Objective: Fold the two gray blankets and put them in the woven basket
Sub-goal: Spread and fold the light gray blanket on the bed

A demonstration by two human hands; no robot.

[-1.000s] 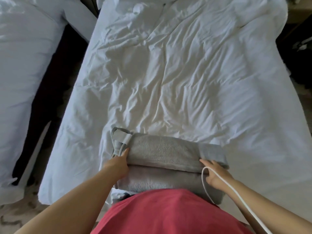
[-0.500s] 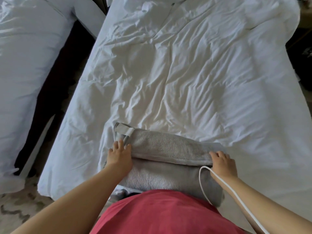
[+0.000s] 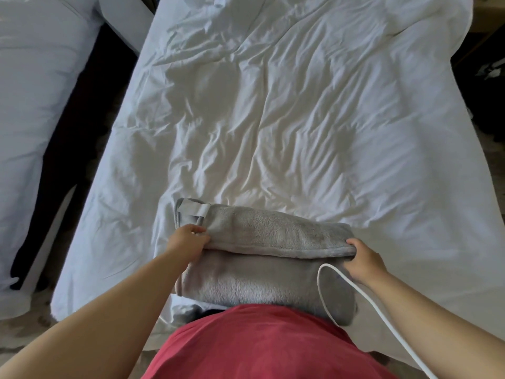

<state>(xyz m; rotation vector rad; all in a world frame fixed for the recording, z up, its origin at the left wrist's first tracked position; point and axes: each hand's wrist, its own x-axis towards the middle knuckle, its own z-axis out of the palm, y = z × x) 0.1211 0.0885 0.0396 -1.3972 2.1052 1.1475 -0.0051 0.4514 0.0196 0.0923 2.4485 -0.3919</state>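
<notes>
I log two folded blankets stacked at the near edge of the bed (image 3: 300, 119), long axes left-to-right, with my left hand (image 3: 185, 240) and right hand (image 3: 363, 259) equally near, fingers (image 3: 200, 230) curled round opposite ends of the top blanket (image 3: 276, 231); no basket in view.

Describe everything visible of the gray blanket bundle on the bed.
Plush, fleecy gray blanket bundle, folded into two thick layers, the upper set back from the lower; a smooth gray band edges its far left corner. It lies at the white bed's near edge. The left hand grips the upper layer's left end, the right hand its right end. A white cable loops over its right side.
</notes>
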